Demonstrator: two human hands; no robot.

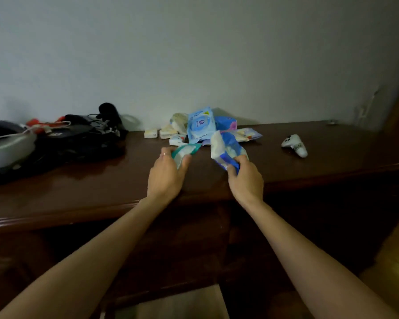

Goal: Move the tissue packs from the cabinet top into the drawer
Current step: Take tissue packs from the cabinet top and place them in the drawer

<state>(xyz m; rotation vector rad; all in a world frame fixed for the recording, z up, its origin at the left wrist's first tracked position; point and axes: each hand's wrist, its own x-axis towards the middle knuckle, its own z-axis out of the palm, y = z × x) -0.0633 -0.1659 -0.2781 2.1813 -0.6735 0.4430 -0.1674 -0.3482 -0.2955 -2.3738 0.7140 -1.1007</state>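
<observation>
Dark glossy cabinet top (78,192) against a pale wall (194,54). Left hand (166,173) gripping a green-edged tissue pack (184,153), right hand (244,176) clutching a blue one (226,148). More packs (200,127) heaped behind.

No text can be read with any certainty. The light blue wipes pack (200,125), at twelve o'clock from the hands, carries a round label with a small purple mark and a yellow corner sign, all too blurred to read. The white controller (295,145), at three o'clock from that pack, bears a dark handwritten scribble, also illegible.
</observation>
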